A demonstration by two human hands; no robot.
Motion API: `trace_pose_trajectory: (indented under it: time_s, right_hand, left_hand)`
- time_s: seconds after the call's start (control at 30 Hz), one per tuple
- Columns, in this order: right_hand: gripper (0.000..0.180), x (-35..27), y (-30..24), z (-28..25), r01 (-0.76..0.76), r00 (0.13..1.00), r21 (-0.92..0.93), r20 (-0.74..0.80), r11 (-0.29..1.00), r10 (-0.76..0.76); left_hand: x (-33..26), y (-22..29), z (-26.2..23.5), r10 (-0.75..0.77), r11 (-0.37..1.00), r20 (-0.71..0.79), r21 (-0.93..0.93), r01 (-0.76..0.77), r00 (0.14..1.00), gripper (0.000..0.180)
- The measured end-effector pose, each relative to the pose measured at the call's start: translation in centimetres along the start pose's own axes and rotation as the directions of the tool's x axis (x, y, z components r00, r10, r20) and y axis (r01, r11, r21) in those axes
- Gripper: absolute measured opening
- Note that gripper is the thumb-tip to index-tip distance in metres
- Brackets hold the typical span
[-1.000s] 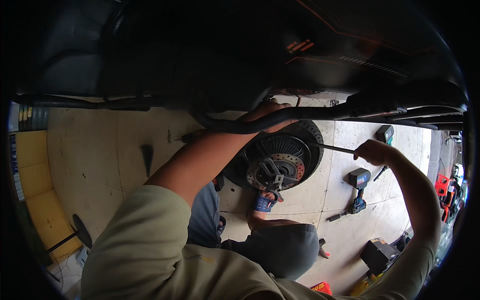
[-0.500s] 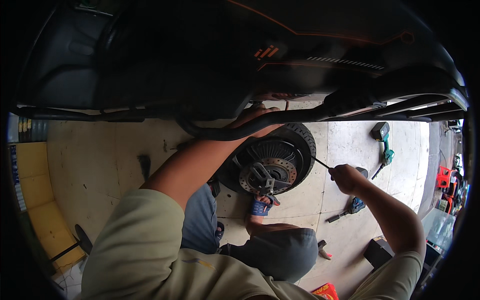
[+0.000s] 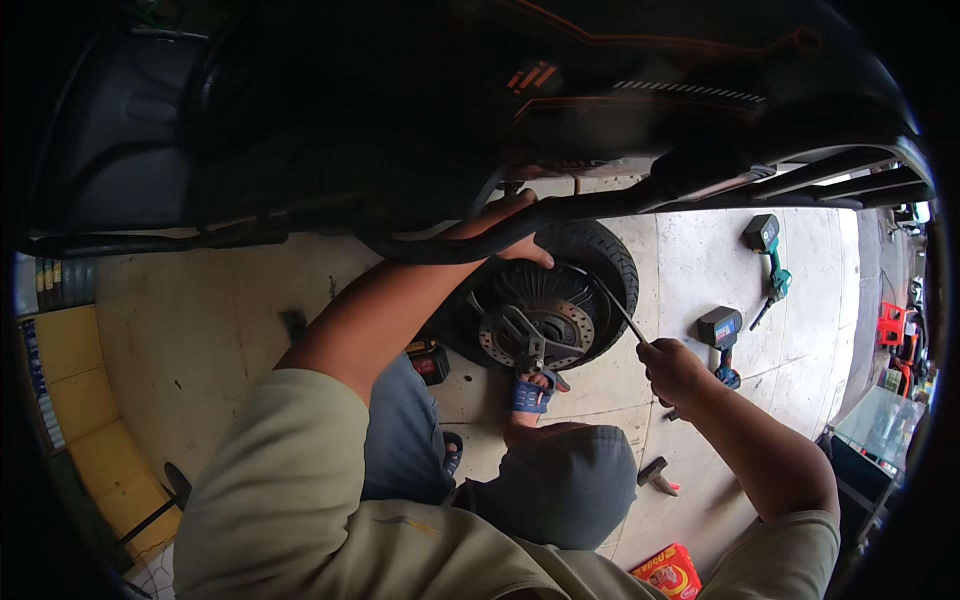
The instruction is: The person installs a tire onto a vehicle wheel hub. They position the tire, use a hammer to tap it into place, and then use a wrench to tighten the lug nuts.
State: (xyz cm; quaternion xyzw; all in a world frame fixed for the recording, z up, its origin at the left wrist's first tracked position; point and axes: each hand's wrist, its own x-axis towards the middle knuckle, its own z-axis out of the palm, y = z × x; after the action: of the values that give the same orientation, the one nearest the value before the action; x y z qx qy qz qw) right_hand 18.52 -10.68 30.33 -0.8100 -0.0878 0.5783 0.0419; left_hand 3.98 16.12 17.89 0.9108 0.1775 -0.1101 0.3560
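Pale concrete tiled floor [image 3: 210,330] seen; resting on it: black-tyred wheel with metal brake disc [image 3: 545,300], two teal-black power tools [image 3: 765,250] [image 3: 720,335], small hammer [image 3: 655,473], red packet [image 3: 668,573].

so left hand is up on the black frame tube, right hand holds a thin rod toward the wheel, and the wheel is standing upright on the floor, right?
Not quite. In the head view the wheel lies flat on the floor, brake disc up, not upright. The rest holds: left hand on the black frame tube, right hand holding the thin rod toward the wheel.

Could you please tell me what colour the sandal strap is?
The sandal strap is blue, seen in the head view.
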Motion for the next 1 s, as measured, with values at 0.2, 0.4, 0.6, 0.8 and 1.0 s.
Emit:
trace_pose_trajectory:
  time_s: [0.2, 0.4, 0.6, 0.8, 1.0]
  right_hand:
    - [0.025, -1.0, -2.5, -1.1, -0.064, 0.990, 0.030, 0.126, 0.997, 0.060]
    - [0.019, -1.5, -6.9, -1.2, -0.166, 0.947, 0.320, 0.316, 0.933, 0.060]
    - [0.012, -2.5, -7.1, 2.5, -0.050, 0.994, 0.331, 0.107, 0.942, 0.016]
    - [0.014, -3.4, -5.3, 6.3, 0.018, 0.997, 0.486, -0.069, 0.874, 0.018]
    - [0.009, -3.1, -5.5, 7.6, 0.060, 0.990, 0.392, -0.141, 0.918, -0.005]
  left_hand:
    - [0.0, 0.1, -0.4, -0.043, 0.999, 0.044, 0.023, 0.042, 0.998, 0.090]
    - [-0.1, 0.0, -0.3, 0.017, 0.999, 0.012, -0.039, -0.017, 1.000, 0.093]
    - [3.0, -5.6, 6.2, 0.103, 0.992, -0.273, 0.104, -0.077, 0.957, 0.109]
    - [1.7, -1.5, 2.4, -0.015, 1.000, -0.023, 0.005, 0.015, 1.000, 0.109]
    - [1.5, -1.4, 1.5, -0.059, 0.998, -0.072, -0.003, 0.059, 0.996, 0.105]
